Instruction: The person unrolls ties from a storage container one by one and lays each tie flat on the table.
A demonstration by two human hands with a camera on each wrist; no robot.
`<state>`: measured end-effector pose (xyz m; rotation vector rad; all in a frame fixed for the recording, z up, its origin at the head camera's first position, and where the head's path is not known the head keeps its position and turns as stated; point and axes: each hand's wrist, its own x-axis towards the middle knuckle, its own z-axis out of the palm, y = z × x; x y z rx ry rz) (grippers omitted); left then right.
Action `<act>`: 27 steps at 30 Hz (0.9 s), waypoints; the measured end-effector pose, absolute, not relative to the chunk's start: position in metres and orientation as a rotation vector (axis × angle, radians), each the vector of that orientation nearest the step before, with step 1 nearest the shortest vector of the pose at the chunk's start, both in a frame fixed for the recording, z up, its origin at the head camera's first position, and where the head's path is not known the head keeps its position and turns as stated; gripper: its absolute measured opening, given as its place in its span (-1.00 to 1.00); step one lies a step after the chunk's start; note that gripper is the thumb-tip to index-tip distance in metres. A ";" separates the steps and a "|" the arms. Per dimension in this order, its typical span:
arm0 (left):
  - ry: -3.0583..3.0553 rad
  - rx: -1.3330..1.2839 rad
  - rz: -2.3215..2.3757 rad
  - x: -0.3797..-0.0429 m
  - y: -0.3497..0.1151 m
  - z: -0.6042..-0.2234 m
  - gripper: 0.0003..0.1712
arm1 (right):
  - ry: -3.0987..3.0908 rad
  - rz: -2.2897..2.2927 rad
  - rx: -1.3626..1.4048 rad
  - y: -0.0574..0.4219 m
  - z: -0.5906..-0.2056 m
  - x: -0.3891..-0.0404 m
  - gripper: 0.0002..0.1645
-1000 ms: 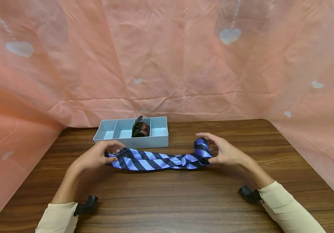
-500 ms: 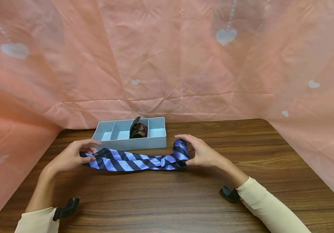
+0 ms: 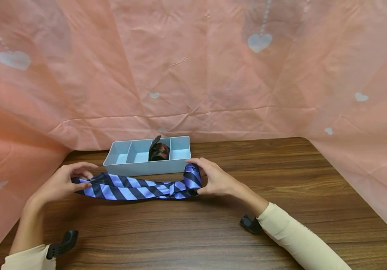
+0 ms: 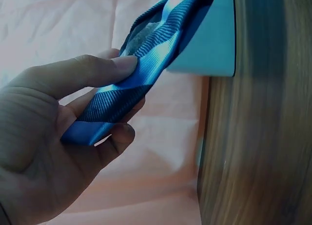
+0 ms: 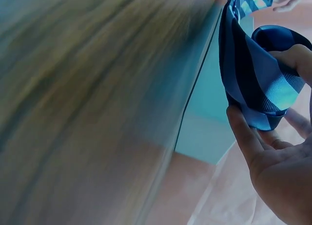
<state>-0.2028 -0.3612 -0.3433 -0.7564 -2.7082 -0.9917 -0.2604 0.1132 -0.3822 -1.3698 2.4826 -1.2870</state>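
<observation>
Two hands are in view, and you hold one striped tie (image 3: 122, 188) between them, in blue and dark bands. Your left hand (image 3: 60, 182) pinches the tie's left end: one thumb lies on the upper face and the fingers sit beneath, as the left wrist view confirms. Your right hand (image 3: 215, 180) grips the one rolled coil (image 3: 192, 176) at the tie's right end, thumb on one side and fingers on the other. One knot (image 3: 171, 189) sits just left of the coil. Between your left hand and the knot, two strips of fabric run side by side.

Locate the tie crosswise, on your side of one light blue tray (image 3: 146, 169) and near it. Whether the tie's middle touches the one wooden table (image 3: 180, 236) cannot be told. The tray has four compartments in one row. Counting from the left, the third holds one dark, red-patterned roll (image 3: 162, 152), its single flap raised.

Two cream sleeves (image 3: 298, 236) cover your forearms, and two black wrist devices (image 3: 62, 244) project from the cuffs, one per arm. One pink curtain (image 3: 193, 67) stands behind the table, printed with at least six pale hearts (image 3: 259, 42).
</observation>
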 end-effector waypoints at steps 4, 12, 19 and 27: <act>-2.687 -0.721 -0.972 -0.201 -0.368 -0.344 -0.45 | 2.534 -1.241 -1.395 0.102 -0.382 -0.260 0.10; -2.774 -0.572 -0.828 -0.200 -0.371 -0.349 -0.44 | 2.619 -1.104 -1.399 0.088 -0.384 -0.260 0.11; -2.886 -0.475 -0.755 -0.204 -0.368 -0.352 -0.45 | 2.648 -0.992 -1.323 0.084 -0.382 -0.259 0.14; -2.965 -0.422 -0.666 -0.211 -0.369 -0.364 -0.47 | 2.692 -0.889 -1.283 0.081 -0.379 -0.257 0.15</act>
